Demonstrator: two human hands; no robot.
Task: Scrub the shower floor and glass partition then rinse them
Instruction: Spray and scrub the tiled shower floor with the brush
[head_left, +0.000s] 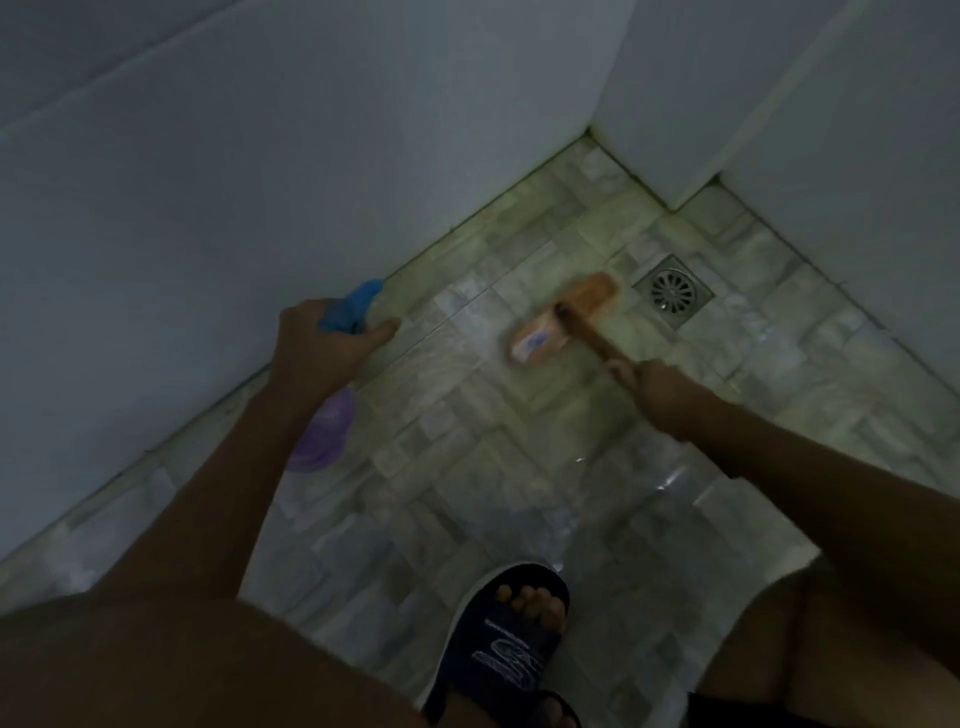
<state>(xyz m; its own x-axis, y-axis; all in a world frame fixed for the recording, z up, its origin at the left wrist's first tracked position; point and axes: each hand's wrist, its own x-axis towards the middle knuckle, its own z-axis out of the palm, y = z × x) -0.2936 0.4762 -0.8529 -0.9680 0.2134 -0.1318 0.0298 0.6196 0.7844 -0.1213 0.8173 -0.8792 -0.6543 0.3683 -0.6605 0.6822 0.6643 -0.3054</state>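
My right hand (657, 387) grips the wooden handle of an orange scrub brush (563, 317), whose head rests on the wet tiled shower floor (467, 415) just left of the drain. My left hand (324, 340) is closed around a spray bottle (322, 431) with a blue trigger head and a purple body, held above the floor near the left wall. The glass partition is not in view. The picture is dim and the brush head is blurred.
A round metal drain (674, 296) in a square frame lies right of the brush. White walls (208, 208) close in on the left and at the back, with a stepped corner at the top right. My foot in a dark slipper (506, 639) stands at the bottom.
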